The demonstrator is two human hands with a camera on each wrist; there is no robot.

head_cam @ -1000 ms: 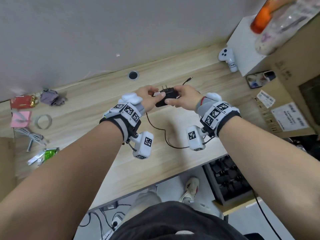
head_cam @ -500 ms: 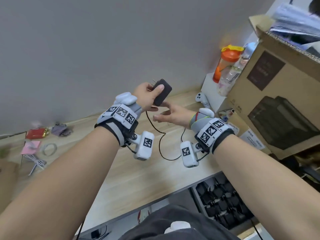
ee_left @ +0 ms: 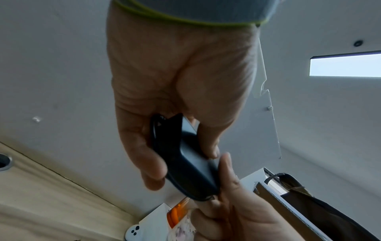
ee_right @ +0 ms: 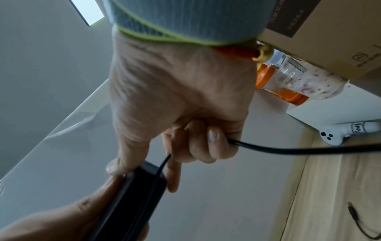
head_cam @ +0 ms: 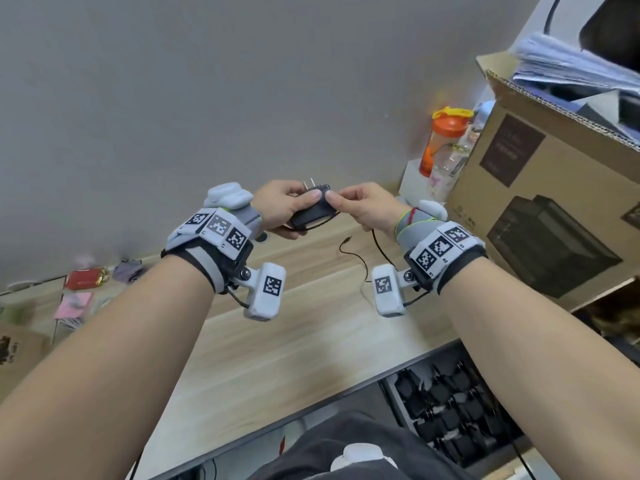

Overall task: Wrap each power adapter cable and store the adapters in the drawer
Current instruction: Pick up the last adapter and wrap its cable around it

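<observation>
While held: adapter (head_cam: 311,213) (black), both hands.

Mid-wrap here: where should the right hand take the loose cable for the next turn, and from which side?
Judging by its lie, pinch the cable just past the adapter, from the right, where the right hand has it threaded through curled fingers. The left hand holds the adapter by its long sides, prongs up, so the free run trails right and down to the desk.

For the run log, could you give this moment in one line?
left hand grips adapter | right hand winds cable | drawer open
</observation>
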